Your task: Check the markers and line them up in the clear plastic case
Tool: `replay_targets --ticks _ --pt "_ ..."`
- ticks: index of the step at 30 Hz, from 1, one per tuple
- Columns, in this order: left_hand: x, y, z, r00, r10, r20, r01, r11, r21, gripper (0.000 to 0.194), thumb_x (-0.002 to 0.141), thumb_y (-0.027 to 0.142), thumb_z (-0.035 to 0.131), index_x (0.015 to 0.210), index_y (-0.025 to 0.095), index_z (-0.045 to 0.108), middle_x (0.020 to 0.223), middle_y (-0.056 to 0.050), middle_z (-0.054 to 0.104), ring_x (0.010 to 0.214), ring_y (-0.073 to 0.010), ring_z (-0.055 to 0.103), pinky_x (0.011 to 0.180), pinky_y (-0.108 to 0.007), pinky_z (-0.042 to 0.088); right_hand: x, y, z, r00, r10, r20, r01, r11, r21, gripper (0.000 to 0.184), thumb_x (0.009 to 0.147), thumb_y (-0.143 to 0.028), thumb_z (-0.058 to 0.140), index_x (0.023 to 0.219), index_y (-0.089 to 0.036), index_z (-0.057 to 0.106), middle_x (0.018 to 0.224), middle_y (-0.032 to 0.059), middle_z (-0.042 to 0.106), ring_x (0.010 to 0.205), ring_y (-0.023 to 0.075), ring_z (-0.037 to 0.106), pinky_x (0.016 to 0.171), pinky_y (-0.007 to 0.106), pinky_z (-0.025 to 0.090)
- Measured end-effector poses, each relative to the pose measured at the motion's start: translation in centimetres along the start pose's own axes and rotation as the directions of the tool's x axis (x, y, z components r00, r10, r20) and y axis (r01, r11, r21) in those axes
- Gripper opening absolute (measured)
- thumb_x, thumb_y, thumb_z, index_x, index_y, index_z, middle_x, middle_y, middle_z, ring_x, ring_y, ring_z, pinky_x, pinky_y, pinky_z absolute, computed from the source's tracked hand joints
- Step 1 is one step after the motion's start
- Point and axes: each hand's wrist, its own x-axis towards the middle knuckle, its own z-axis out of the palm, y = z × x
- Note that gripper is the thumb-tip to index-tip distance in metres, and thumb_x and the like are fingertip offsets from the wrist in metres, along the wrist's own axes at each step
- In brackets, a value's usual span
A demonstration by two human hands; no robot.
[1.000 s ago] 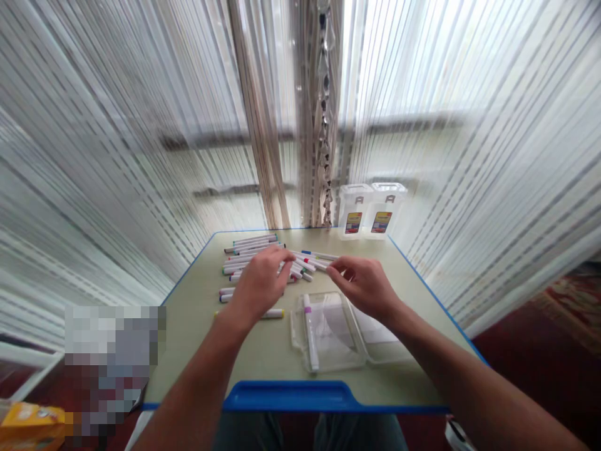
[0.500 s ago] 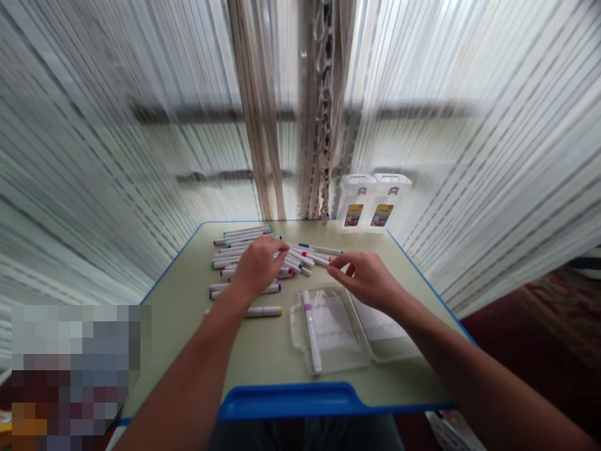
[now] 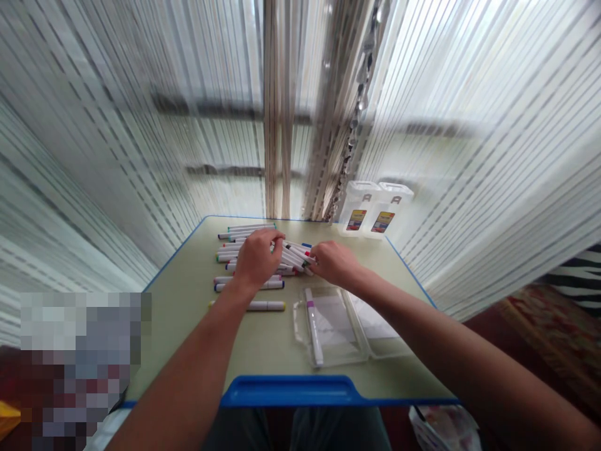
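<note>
Many white markers with coloured caps lie on the table, with a loose pile of markers [image 3: 293, 258] between my two hands. Over the left part of the pile is my left hand [image 3: 260, 254], thumb and fingers pressed together; what they hold, if anything, is hidden. My right hand [image 3: 332, 262] is closed at the right ends of the pile, its fingertips on a marker near a red band. Closer to me, an open clear plastic case [image 3: 338, 326] holds one marker with a purple band [image 3: 313, 326] along its left side.
Two clear upright cases [image 3: 370, 210] with labels stand at the back right corner. A yellow-ended marker [image 3: 265, 305] lies apart in front of the others. The table [image 3: 178, 326] has a blue rim and a blue front tray [image 3: 291, 389]. String curtains hang behind.
My right hand has moved left to the pile and its fingers have closed there. My left hand stays over the markers. The camera view has tilted slightly.
</note>
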Motion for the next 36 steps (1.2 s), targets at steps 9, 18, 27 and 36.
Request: replay_targets --ticks 9,18,27,36 --pt "0.0 0.1 0.0 0.999 -0.044 -0.018 0.043 0.998 -0.049 0.021 0.089 0.017 0.053 0.090 0.015 0.074 0.094 -0.012 0.077 0.090 -0.0263 0.069 0.089 -0.039 0.052 -0.2 0.2 -0.1 0.998 0.033 -0.058 -0.027 0.995 0.099 0.021 0.079 -0.014 0.062 0.086 -0.013 0.081 0.090 0.0171 0.078 0.085 0.0259 0.072 0.068 0.029 0.044" --pt "-0.2 1.1 0.3 0.975 -0.218 -0.042 0.201 0.949 -0.243 0.023 0.090 0.029 0.057 0.100 0.016 0.073 0.086 -0.006 0.076 0.070 -0.0176 0.067 0.069 -0.029 0.054 -5.1 4.4 -1.7 0.974 0.200 -0.108 -0.045 0.636 0.770 0.025 0.077 -0.030 0.070 0.087 -0.010 0.081 0.064 0.0045 0.072 0.052 0.0124 0.058 0.050 0.024 0.045" --pt "-0.2 3.2 0.4 0.897 -0.302 0.323 0.411 0.300 -0.861 0.029 0.081 0.034 0.074 0.101 0.012 0.073 0.073 -0.001 0.066 0.054 -0.0077 0.054 0.053 -0.021 0.047 -5.8 4.4 -0.4 0.945 0.219 -0.244 0.166 0.325 0.931 0.021 0.071 -0.030 0.083 0.084 -0.013 0.079 0.069 0.0046 0.073 0.055 0.0114 0.060 0.051 0.024 0.051" --pt "-0.6 4.8 -0.5 0.906 -0.267 0.327 0.383 0.193 -0.903 0.021 0.080 0.025 0.075 0.097 0.012 0.074 0.077 -0.005 0.075 0.058 -0.0104 0.063 0.057 -0.024 0.054 -5.1 4.3 0.6 0.920 0.292 -0.261 0.289 -0.054 0.956 0.030 0.080 -0.038 0.081 0.097 -0.015 0.073 0.074 0.0033 0.073 0.062 0.0129 0.065 0.057 0.025 0.052"
